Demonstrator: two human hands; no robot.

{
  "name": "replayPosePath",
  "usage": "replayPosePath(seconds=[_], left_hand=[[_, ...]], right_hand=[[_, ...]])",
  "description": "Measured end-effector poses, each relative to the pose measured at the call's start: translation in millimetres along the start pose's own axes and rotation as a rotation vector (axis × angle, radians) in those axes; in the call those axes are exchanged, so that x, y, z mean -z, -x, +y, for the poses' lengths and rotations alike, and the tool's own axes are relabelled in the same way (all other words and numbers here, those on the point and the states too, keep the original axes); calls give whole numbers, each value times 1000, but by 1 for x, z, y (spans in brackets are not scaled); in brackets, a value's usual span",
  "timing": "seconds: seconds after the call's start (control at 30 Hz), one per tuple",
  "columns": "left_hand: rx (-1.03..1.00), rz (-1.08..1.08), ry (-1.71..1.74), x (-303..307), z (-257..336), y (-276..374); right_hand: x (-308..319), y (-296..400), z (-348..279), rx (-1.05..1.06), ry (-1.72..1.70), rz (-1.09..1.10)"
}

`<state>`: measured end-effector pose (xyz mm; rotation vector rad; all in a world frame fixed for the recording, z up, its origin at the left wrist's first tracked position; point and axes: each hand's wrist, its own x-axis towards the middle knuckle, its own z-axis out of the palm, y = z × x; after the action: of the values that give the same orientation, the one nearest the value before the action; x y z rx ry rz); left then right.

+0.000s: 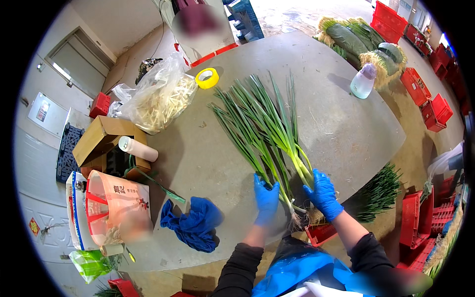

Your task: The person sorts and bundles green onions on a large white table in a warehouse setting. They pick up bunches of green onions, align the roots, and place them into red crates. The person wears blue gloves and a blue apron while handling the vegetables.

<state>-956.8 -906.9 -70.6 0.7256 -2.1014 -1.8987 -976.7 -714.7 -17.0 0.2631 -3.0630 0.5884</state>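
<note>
Long green onions (256, 122) lie fanned across the grey tabletop, leaves pointing away from me and roots by the near edge. My right hand (323, 195), in a blue glove, grips the pale stems of the thicker bunch at the right. Also gloved in blue, my left hand (267, 198) has its thumb and fingers around the lower stems of the left-hand stalks; its palm side is hidden. Between the hands, white stem ends and stringy roots (295, 219) show close to the table edge.
On the grey table (345, 137) are a crumpled blue cloth (195, 222), a yellow tape roll (207, 78), a spray bottle (363, 81) and a plastic bag (159, 100) of pale scraps. A cardboard box (111, 139) and bottle (139, 148) stand left. Red crates (415, 87) sit right.
</note>
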Motion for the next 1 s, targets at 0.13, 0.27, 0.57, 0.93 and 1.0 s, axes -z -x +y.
replayPosePath(seconds=[0.13, 0.27, 0.57, 0.93, 1.0], left_hand=[[22, -48, 71, -1, 5, -12], [52, -35, 113, 1, 13, -27], [-159, -42, -210, -15, -4, -22], [-112, 114, -622, -30, 25, -15], [-112, 95, -591, -27, 30, -18]], right_hand=[[-23, -2, 18, -59, -242, -103], [-17, -9, 4, -72, -497, -117], [-47, 26, -31, 202, -331, -128], [-8, 30, -20, 117, -367, -88], [4, 47, -8, 105, -419, -47]])
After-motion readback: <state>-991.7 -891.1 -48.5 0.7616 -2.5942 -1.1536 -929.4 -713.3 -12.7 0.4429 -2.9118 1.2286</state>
